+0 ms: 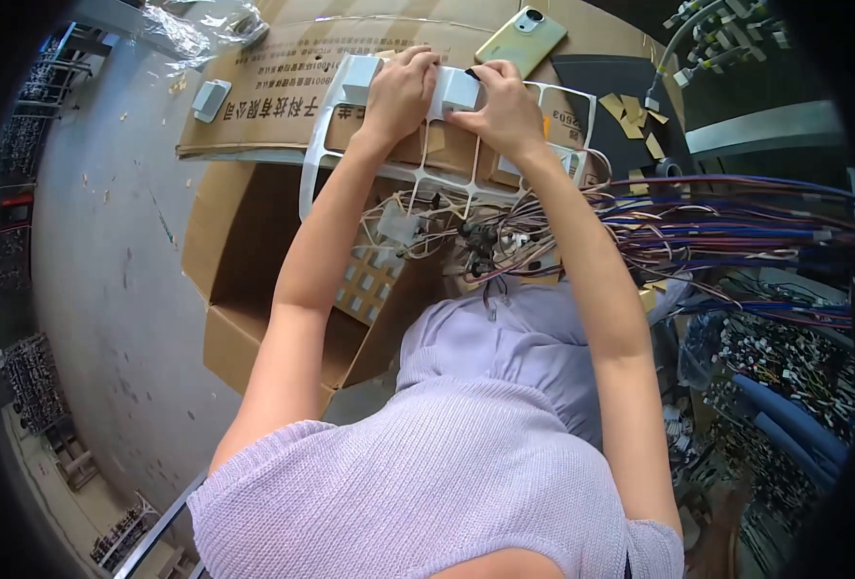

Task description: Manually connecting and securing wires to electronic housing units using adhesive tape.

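A white plastic grid frame (pixel 461 181) lies across the far cardboard, with pale box-shaped pieces in its upper part. One white box-shaped piece (pixel 360 79) sits near its left corner. My left hand (pixel 400 95) is closed over the frame's top beside that piece; whatever lies under its fingers is hidden. My right hand (pixel 506 111) pinches a second white box-shaped piece (pixel 459 89) between thumb and fingers, a small dark bit showing at its top corner. The two hands are close together, with part of the frame between them.
A loose white box-shaped piece (pixel 212 100) and a yellow-green phone (pixel 522 41) lie on the cardboard (pixel 283 72). An open carton (pixel 234 328) stands below left. Bundled wires (pixel 726 227) run in from the right. Clear plastic wrap (pixel 191 34) sits far left.
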